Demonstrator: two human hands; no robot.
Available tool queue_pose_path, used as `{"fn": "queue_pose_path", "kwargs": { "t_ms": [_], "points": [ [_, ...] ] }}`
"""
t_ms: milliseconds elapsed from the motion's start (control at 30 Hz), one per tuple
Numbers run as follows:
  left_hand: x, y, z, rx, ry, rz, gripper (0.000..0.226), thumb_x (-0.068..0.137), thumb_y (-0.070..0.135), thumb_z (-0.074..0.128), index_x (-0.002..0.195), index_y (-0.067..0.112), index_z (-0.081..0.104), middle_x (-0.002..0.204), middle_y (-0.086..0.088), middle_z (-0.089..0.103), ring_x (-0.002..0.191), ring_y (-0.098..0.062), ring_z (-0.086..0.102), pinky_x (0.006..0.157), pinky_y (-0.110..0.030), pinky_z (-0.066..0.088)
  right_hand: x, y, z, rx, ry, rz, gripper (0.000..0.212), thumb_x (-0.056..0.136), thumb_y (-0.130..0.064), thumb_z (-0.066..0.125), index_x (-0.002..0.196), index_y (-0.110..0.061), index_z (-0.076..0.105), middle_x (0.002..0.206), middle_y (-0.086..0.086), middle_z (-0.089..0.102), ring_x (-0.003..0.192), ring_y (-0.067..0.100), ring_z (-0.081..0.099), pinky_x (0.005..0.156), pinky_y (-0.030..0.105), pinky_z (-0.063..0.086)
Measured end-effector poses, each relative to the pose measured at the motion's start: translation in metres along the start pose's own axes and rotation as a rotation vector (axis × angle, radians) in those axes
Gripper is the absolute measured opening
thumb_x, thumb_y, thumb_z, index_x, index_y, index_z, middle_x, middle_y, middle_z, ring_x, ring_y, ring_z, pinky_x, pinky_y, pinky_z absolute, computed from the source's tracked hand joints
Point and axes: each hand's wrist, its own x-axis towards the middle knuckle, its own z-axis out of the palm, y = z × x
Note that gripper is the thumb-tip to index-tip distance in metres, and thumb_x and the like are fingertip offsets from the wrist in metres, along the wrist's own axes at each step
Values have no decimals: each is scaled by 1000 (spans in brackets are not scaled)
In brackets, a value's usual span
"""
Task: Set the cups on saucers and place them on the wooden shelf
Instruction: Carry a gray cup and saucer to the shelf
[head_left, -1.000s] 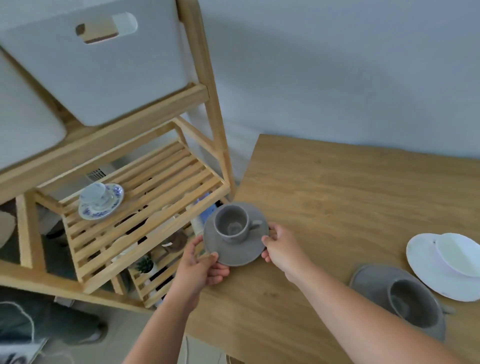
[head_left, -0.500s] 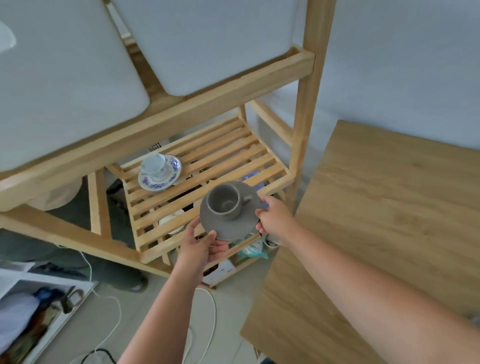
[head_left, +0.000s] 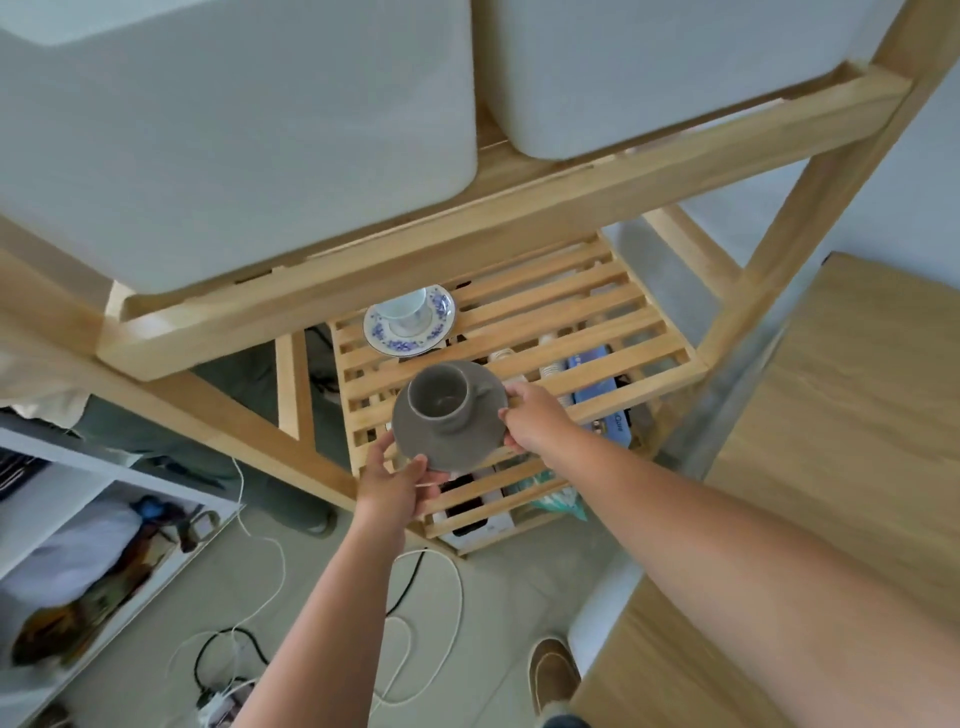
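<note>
Holding grey saucer (head_left: 451, 434) with grey cup (head_left: 440, 399) on it over front edge of slatted wooden shelf (head_left: 524, 364); touching the slats or not, hard to tell. Left hand (head_left: 392, 486) closing on near rim, thumb on top, fingers hidden beneath. Right hand (head_left: 535, 418) pinching right rim beside cup handle. Blue-patterned saucer (head_left: 409, 322) with white cup (head_left: 405, 310) sitting at back left corner, partly cut off by upper rail. Lower tier items blurring behind slats.

Grey cup (head_left: 438, 399) and saucer (head_left: 451, 431) moved off the table, now seemingly over the slatted shelf (head_left: 597, 332).
</note>
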Motion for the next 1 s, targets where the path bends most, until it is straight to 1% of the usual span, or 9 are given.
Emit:
{"fn": "queue_pose_path", "kwargs": {
  "t_ms": [167,300,467,633,700,767,800,833,1000],
  "points": [
    [12,1,-7,-7,8,-3,50,98,11,58,140,32,40,88,-18,78,45,-10,58,45,-24,38,11,-7,12,-107,38,-21,34,94,-13,51,128,-21,55,92,7,70,63,16,65,53,27,50],
    [16,2,-9,-19,16,-10,51,97,12,59,139,33,41,87,-16,78,52,-13,61,43,-23,43,16,-7,16,-130,70,-13,39,93,-14,53,130,-22,53,90,6,72,57,15,67,48,26,49],
    [10,4,-5,18,43,33,50,100,13,55,143,30,36,95,-15,77,41,-6,60,40,-21,46,18,-8,21,-116,109,-37,33,93,-19,55,126,-24,56,89,8,72,52,16,64,43,24,47],
    [3,0,2,31,90,68,51,102,19,51,148,28,30,89,-14,75,52,-13,61,41,-21,47,14,-6,21,-88,134,-53,28,94,-31,57,120,-22,58,94,10,72,57,18,64,40,22,45],
    [-6,-4,5,58,117,82,56,102,25,50,151,30,23,87,-12,75,56,-16,59,47,-24,47,7,-2,18,-46,101,-52,30,93,-34,54,121,-23,55,97,8,71,69,19,66,51,28,53],
    [-20,-13,11,74,124,110,59,101,25,50,151,32,20,85,-9,74,58,-18,59,56,-30,49,-6,5,11,-12,59,-43,31,91,-34,51,121,-26,54,101,3,68,83,18,66,75,38,58],
    [-29,-18,15,80,110,125,57,100,23,51,149,33,23,84,-8,74,59,-18,59,59,-32,50,-15,9,6,3,56,-27,29,91,-32,50,119,-28,54,102,1,67,85,17,65,81,40,57],
    [-38,-23,20,92,78,139,53,99,21,51,146,34,29,83,-7,73,60,-19,59,61,-32,51,-25,14,-1,39,63,-6,27,90,-28,50,117,-28,55,102,1,67,83,16,64,80,40,56],
    [-93,-44,69,249,-261,252,29,97,11,53,122,26,55,79,-5,73,64,-10,62,63,-26,51,-89,47,-48,404,93,61,20,94,-11,51,108,-16,64,84,7,68,62,13,55,56,23,46]
  ]
}}
